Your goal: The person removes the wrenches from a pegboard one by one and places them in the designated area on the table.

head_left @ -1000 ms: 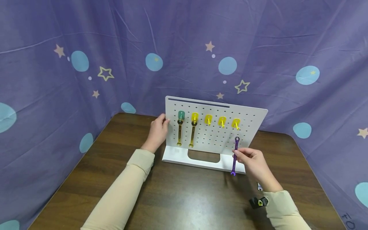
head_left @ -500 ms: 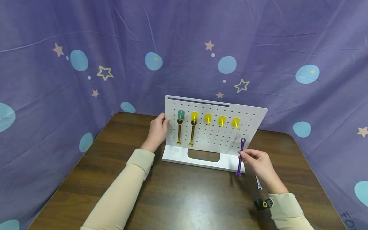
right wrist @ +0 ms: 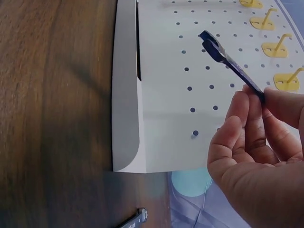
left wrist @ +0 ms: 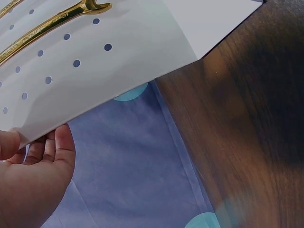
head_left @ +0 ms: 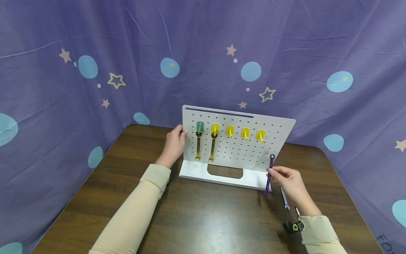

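Note:
My left hand (head_left: 173, 146) grips the left edge of a white pegboard (head_left: 234, 150), thumb on its front and fingers behind, as the left wrist view shows. Between thumb and fingertips, my right hand (head_left: 290, 183) pinches a purple combination wrench (head_left: 269, 176) near its middle. That wrench stands nearly upright, ring end up, in front of the board's lower right corner. Two gold wrenches hang on the board: one wrench (head_left: 198, 146) from a green hook (head_left: 200, 126), the other wrench (head_left: 212, 148) from a yellow hook (head_left: 215, 128). Three more yellow hooks (head_left: 245, 133) carry nothing.
A silver wrench (head_left: 285, 199) lies on the brown wooden table (head_left: 196, 215), below my right hand. Part of another metal tool (head_left: 297, 211) shows beside my right wrist. The board's white base (head_left: 193, 171) rests on the table. A purple patterned curtain (head_left: 203, 53) surrounds the table behind.
My right hand has moved right with the purple wrench, toward the board's right edge. More of the silver wrench on the table now shows. My left hand stays on the board.

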Motion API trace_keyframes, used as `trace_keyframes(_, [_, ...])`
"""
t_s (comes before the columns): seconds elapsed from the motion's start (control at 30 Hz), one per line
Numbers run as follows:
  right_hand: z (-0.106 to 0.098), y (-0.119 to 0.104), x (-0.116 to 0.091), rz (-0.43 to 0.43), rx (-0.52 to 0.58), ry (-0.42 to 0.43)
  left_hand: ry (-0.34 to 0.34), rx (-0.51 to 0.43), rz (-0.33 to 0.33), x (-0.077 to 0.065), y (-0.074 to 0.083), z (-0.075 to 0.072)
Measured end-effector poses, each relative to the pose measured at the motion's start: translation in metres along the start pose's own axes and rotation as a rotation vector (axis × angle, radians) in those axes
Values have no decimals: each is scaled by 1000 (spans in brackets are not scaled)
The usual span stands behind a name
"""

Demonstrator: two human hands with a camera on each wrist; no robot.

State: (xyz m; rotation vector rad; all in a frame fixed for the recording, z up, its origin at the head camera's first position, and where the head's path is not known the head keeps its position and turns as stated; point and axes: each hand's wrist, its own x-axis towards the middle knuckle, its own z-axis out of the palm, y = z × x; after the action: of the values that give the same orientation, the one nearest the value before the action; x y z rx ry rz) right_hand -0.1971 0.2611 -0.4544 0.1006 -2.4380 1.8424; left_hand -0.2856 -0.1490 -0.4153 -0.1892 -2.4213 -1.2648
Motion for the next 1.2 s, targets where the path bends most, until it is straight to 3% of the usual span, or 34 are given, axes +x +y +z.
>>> trace_keyframes(0.53, [-11,4,-2,62,-114,25,-7,-5,-14,0,1,-1])
trace_keyframes(0.93, [-22,5,-7,129,-31,42,-12,-5,-18,0,0,0])
trace_keyframes(1.2, [-31,9,-9,119,-56,29,4,1,6,0,2,0])
